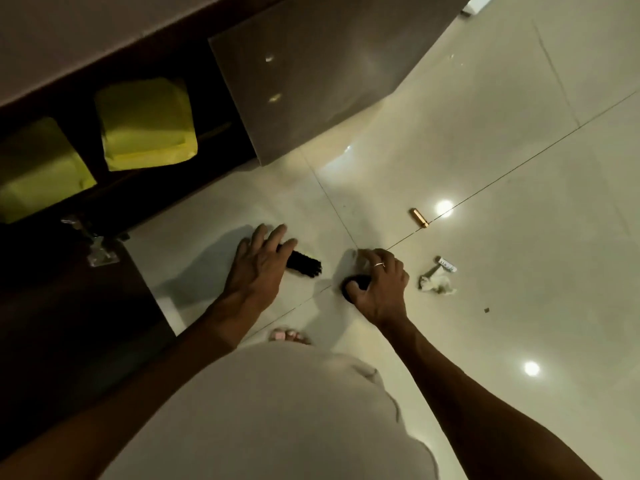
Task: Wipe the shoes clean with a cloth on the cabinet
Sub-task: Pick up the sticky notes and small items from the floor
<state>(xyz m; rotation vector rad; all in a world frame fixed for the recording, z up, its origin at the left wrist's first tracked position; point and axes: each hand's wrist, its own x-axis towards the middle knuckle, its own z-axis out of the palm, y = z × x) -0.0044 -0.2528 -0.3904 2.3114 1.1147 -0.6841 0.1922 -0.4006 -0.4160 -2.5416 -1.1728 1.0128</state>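
Observation:
I look down at a glossy tiled floor. My left hand lies over a black bristle brush on the floor, its fingers spread straight across the handle end. My right hand grips a small round black object, perhaps a polish tin, with curled fingers; a pale cloth-like patch shows under its fingertips. No shoes are plainly visible. The open cabinet is at the upper left.
Two yellow-green bags sit on the cabinet's dark shelves. An open cabinet door juts over the floor. A gold tube and a crumpled wrapper lie right of my hands. My toes show below.

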